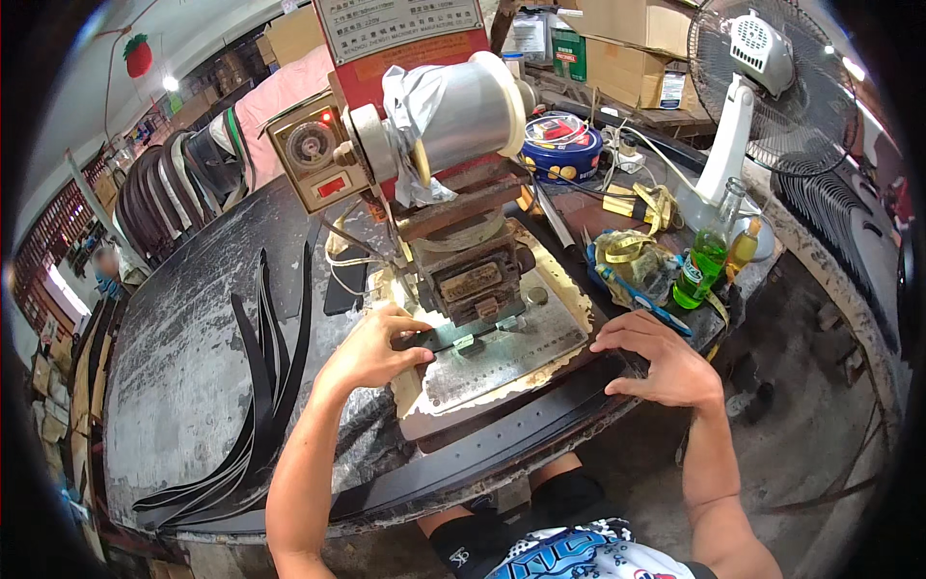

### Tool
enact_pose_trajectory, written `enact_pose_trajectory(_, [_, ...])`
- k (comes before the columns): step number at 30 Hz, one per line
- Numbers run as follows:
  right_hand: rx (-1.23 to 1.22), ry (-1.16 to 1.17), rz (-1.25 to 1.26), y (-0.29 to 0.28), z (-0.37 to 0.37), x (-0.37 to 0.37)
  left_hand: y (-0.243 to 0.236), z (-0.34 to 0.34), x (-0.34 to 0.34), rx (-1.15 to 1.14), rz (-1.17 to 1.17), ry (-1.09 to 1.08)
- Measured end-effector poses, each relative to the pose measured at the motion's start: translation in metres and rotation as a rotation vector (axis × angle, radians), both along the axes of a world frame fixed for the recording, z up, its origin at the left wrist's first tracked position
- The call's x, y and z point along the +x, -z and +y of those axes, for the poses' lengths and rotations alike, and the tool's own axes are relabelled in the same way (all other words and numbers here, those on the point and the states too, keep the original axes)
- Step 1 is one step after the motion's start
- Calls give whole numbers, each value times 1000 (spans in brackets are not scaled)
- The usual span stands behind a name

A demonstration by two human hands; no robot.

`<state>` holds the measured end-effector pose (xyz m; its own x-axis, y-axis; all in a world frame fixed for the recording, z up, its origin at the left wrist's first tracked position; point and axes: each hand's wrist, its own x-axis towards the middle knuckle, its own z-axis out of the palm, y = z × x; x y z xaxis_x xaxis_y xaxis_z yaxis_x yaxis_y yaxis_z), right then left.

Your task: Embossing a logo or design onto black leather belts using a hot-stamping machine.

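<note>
A hot-stamping press (473,280) stands before me, with a roll of silvery foil (458,111) at its top. My left hand (381,349) is at the left of its metal plate (511,357). Thumb and forefinger there pinch the end of a dark belt strap (446,335) lying under the press head. To the right of the plate hovers my right hand (658,359), thumb and fingers apart, with nothing visible between them. Below it a long dark strip with a row of holes (502,432) runs along the table's front edge.
Several black straps (265,386) lie on the worn table (183,386) at left. On the right are a green bottle (699,270), blue-handled scissors (646,307), a blue round tin (561,150) and a white fan (728,135). More straps (178,188) hang at the back left.
</note>
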<state>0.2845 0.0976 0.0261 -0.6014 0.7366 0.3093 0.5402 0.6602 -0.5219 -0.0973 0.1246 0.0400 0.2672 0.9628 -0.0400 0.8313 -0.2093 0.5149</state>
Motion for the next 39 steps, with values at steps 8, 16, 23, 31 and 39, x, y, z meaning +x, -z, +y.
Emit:
enact_pose_trajectory(8, [56, 79, -3, 4, 21, -24, 5, -3, 3, 112, 62, 48])
enact_pose_trajectory(16, [101, 141, 11, 24, 60, -70, 4, -6, 7, 181, 67, 73])
enact_pose_trajectory(23, [129, 197, 1, 34, 76, -84, 8, -8, 5, 169, 23, 107])
enact_pose_trajectory(31, [-19, 273, -89, 25, 75, -88, 16, -8, 1, 204, -26, 130])
enact_pose_trajectory(39, [-168, 333, -59, 41, 81, -69, 22, -1, -1, 207, -46, 179])
